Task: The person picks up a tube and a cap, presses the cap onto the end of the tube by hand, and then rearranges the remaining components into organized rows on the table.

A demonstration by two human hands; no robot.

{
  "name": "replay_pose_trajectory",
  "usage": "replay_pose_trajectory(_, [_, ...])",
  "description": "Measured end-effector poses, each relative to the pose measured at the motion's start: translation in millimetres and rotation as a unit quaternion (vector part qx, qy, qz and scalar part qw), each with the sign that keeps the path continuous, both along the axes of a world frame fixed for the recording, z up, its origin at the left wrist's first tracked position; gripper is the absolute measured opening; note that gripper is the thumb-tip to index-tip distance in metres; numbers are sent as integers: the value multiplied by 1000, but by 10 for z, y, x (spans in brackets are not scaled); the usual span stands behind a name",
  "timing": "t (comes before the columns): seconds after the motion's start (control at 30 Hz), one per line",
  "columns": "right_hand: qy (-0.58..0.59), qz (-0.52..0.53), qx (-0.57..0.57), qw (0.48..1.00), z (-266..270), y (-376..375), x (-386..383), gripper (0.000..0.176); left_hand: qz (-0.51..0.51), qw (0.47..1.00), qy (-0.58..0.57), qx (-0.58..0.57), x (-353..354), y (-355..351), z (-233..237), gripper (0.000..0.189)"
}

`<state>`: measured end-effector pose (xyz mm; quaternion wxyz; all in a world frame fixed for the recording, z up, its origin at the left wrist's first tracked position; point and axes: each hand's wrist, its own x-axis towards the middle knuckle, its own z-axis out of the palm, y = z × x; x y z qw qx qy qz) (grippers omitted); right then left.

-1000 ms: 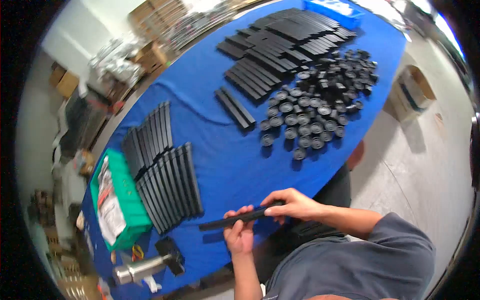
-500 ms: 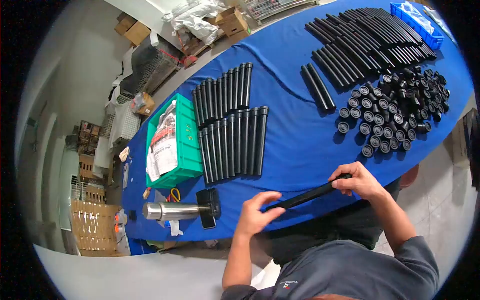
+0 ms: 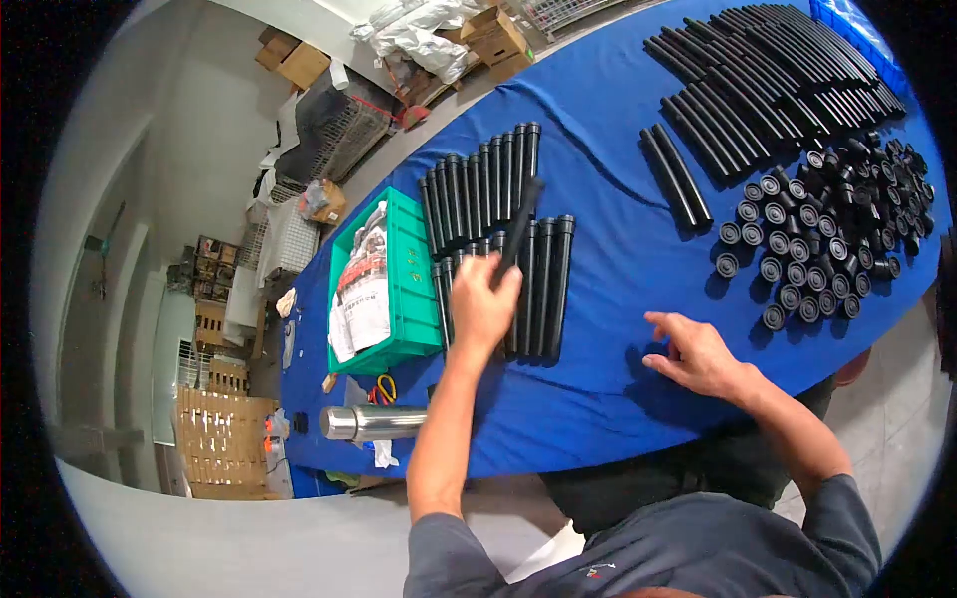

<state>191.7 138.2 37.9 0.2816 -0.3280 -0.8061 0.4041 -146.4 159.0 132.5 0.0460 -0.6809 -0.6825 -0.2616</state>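
Observation:
My left hand point(image 3: 481, 309) is closed round a black tube point(image 3: 522, 224), which slants up and away over the rows of tubes in front of it. Under and around it lie two rows of black tubes with wider end caps, a far row point(image 3: 478, 189) and a near row point(image 3: 549, 289); the hand hides part of the near one. My right hand point(image 3: 696, 356) hovers over the blue cloth with its fingers apart, holding nothing. Beyond it on the right are many loose round black caps point(image 3: 797, 249), and two separate tubes point(image 3: 677, 177) lie behind.
A green crate point(image 3: 417, 279) with printed bags stands left of the rows. Near it are a steel flask point(image 3: 371, 423) and yellow-handled scissors point(image 3: 385, 389). Many plain tubes point(image 3: 778, 75) cover the far right, beside a blue bin point(image 3: 865, 38). Cartons point(image 3: 498, 42) stand beyond the table.
My left hand has carried the tube forward and left to the rows. My right hand has let go of the tube's other end and opened. The view has shifted slightly.

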Motion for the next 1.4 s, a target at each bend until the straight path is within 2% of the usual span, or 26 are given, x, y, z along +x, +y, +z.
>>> replay_pose_trajectory(0.03, [-5,-8,23,1000,-70,1,-31,49,4,1000,26,16,-193,264,-23,38])
replay_pose_trajectory(0.07, [12,-15,13,1000,-130,-4,-38,45,9,998,51,30,-357,505,-36,41])
replay_pose_trajectory(0.13, [43,-31,-6,999,-234,12,-33,38,75,995,69,-15,-538,921,-26,43])
replay_pose_trajectory(0.17, [40,-31,13,999,-182,25,-31,30,84,991,105,-16,-689,1131,-99,43])
replay_pose_trajectory(0.23, [46,-25,30,998,-195,44,-19,29,125,978,160,-44,-880,1484,-214,42])
replay_pose_trajectory(0.53, [38,-17,6,999,-151,94,-12,25,243,955,164,-51,-1105,2288,-667,29])
replay_pose_trajectory(1.0, [38,-12,5,999,-130,121,-16,23,305,933,185,-50,-1243,2412,-891,26])
replay_pose_trajectory(1.1, [41,-7,7,999,-133,114,-21,21,271,940,203,-34,-1298,2379,-929,27])
replay_pose_trajectory(1.17, [42,-20,10,999,-177,102,-19,21,237,949,204,-40,-1307,2329,-850,33])
replay_pose_trajectory(1.23, [46,-17,27,998,-205,108,-7,20,248,949,193,-19,-1165,2279,-735,37])
replay_pose_trajectory(1.3, [49,-22,40,998,-225,78,-8,21,206,959,194,17,-1267,2301,-775,45])
replay_pose_trajectory(1.4, [51,-23,37,998,-275,45,2,21,168,971,165,33,-903,2223,-533,46])
